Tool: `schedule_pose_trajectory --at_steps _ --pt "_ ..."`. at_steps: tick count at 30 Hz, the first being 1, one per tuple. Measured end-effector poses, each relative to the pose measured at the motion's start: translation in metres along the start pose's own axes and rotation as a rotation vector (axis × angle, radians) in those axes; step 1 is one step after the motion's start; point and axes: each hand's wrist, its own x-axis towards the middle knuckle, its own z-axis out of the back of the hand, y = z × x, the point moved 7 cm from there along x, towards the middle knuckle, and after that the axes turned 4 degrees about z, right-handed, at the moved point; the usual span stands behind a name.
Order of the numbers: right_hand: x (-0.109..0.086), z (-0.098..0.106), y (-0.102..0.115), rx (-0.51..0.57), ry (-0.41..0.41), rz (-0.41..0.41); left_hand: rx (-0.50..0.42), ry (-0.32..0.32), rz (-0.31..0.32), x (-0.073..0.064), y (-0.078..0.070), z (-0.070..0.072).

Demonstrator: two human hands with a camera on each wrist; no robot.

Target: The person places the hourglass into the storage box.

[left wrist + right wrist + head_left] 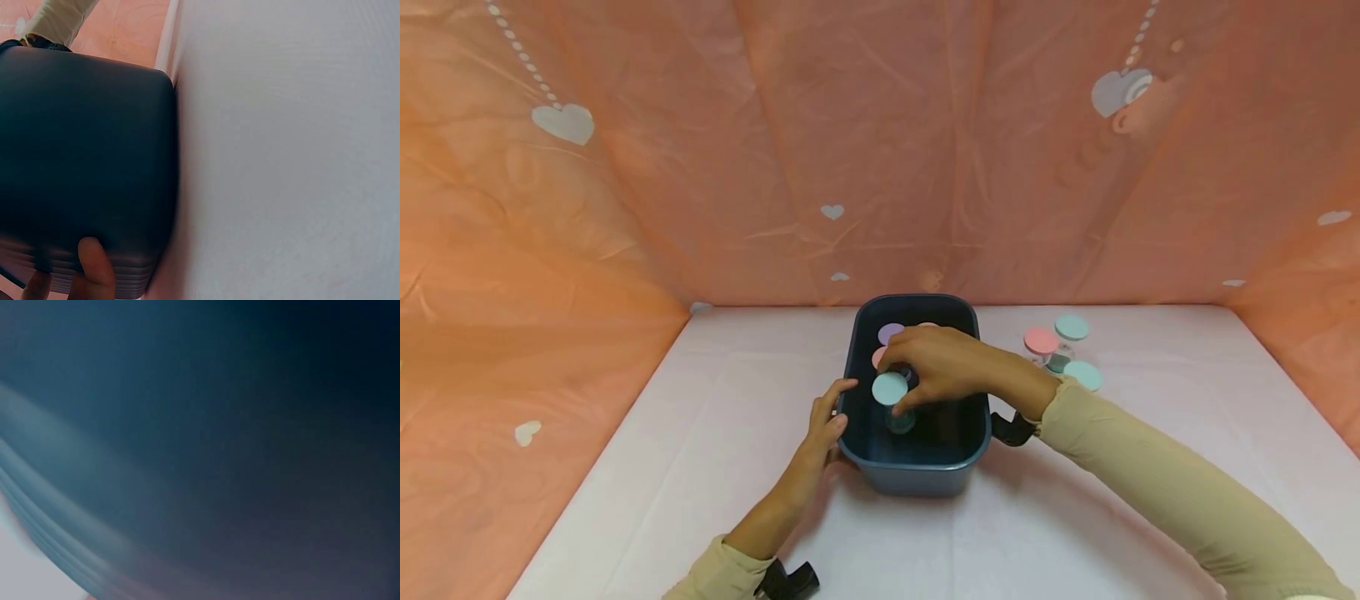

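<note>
A dark blue plastic bin (906, 479) stands on the table, with my right hand (943, 362) reaching inside over its right rim. Between its thumb and fingers that hand holds a small clear jar with a mint lid (890, 389). Behind the hand, a purple-lidded jar (891, 332) and pink-lidded jars stand in the bin, partly covered by the fingers. My left hand (820, 433) rests against the bin's left outer side, fingertips at the rim. In the left wrist view, its fingers (95, 265) touch the ribbed wall. The right wrist view is filled by the bin's wall (156, 425).
Right of the bin stand a jar with a pink lid (1041, 340) and two with mint lids (1071, 327), partly behind the right forearm. A white cloth (700, 433) covers the table. Orange sheeting with hearts (880, 150) hangs behind and at both sides.
</note>
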Motion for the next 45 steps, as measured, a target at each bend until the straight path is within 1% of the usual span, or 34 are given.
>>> schedule_pose_trajectory --at_steps 5,12,17,24,30,33,36,40,43,45 --pt "0.008 -0.007 -0.001 -0.016 0.007 0.036 -0.009 -0.006 0.000 -0.001 0.000 0.000" --pt "0.010 -0.009 -0.003 -0.035 0.015 0.042 0.016 -0.015 -0.006 0.001 0.000 0.002" --pt "0.011 -0.010 -0.003 -0.032 0.024 0.036 0.003 -0.017 -0.011 0.001 0.000 0.002" --pt "0.006 -0.011 -0.003 0.016 0.022 0.041 0.014 -0.024 -0.009 0.001 0.002 0.002" --pt "-0.002 -0.005 -0.003 0.087 -0.024 0.038 0.020 -0.024 -0.017 0.001 0.002 0.001" --pt "-0.010 0.000 -0.005 0.114 -0.060 0.021 0.023 -0.028 -0.020 0.001 0.001 0.001" --pt "-0.025 0.007 -0.009 0.148 -0.120 -0.005 0.030 -0.032 -0.015 0.002 0.002 0.001" --pt "-0.053 0.015 -0.016 0.210 -0.238 -0.063 0.037 -0.034 -0.006 0.002 0.003 0.001" --pt "-0.078 0.018 -0.026 0.277 -0.322 -0.132 0.042 -0.032 -0.002 0.002 0.002 0.000" --pt "-0.090 0.020 -0.033 0.304 -0.363 -0.171 0.048 -0.036 -0.005 0.002 0.001 0.001"
